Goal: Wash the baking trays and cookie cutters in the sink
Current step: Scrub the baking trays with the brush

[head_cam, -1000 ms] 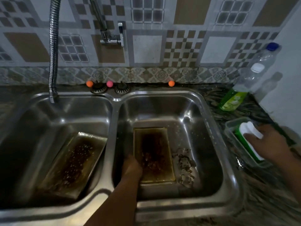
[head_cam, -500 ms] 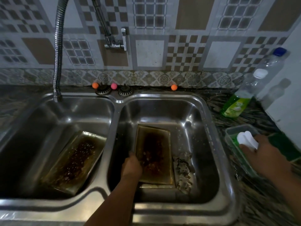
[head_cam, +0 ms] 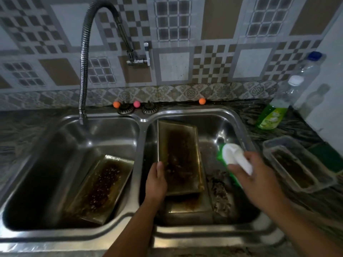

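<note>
Patterned tiles back a dark stone counter (head_cam: 289, 127) with a steel double sink (head_cam: 141, 236) set into it. In the right basin, the left hand (head_cam: 156, 182) grips a grimy baking tray (head_cam: 181, 156) by its near left edge, thumb laid on the inner face and the other fingers curled out of sight behind the rim; the tray stands tilted up, its far end leaning toward the back wall of the basin. A second tray (head_cam: 187, 204) lies flat beneath it, mostly covered. The right hand (head_cam: 259, 180) hovers over the right side of the same basin, fingers wrapped round the white handle of a green scrub brush (head_cam: 232, 156), which sits just right of the raised tray without touching it. The hand is motion-blurred, so the exact finger placement is hard to read. Cookie cutters (head_cam: 220, 195) form a dull, indistinct heap on the basin floor between the trays and the right wall. A third tray (head_cam: 100, 188) leans in the left basin, well apart from both hands, under the flexible faucet (head_cam: 84, 71). On the counter to the right stand a plastic container (head_cam: 297, 164) and a green soap bottle (head_cam: 274, 112). Both forearms are cut off at the bottom edge. Open room remains behind the raised tray and around the left basin's tray.
</note>
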